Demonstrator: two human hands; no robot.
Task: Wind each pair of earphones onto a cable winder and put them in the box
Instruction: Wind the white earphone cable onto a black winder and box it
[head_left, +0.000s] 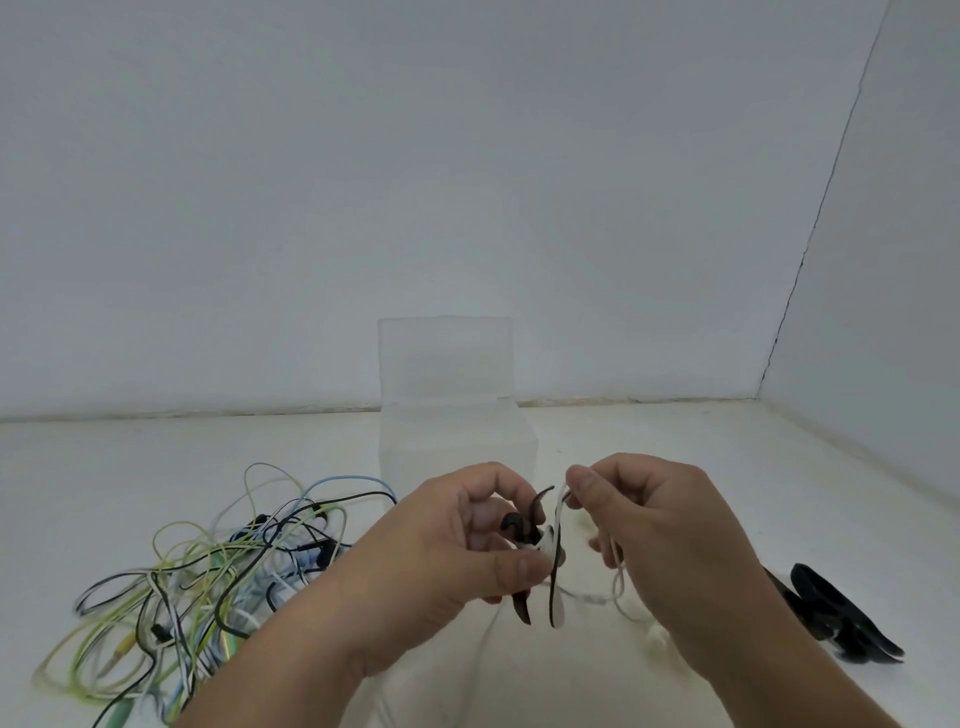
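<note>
My left hand (457, 545) grips a black and white cable winder (540, 556) between thumb and fingers, held above the table. My right hand (670, 535) pinches a white earphone cable (560, 501) just right of the winder. The cable hangs down in a loop (618, 582) under my right hand, with a white earbud (655, 635) lying on the table. A clear plastic box (457, 431) with its lid standing open sits behind my hands, at the wall.
A tangled heap of earphones (208, 571) in green, black, blue and white lies at the left on the white table. Several black cable winders (836, 618) lie at the right. Walls close the back and right side.
</note>
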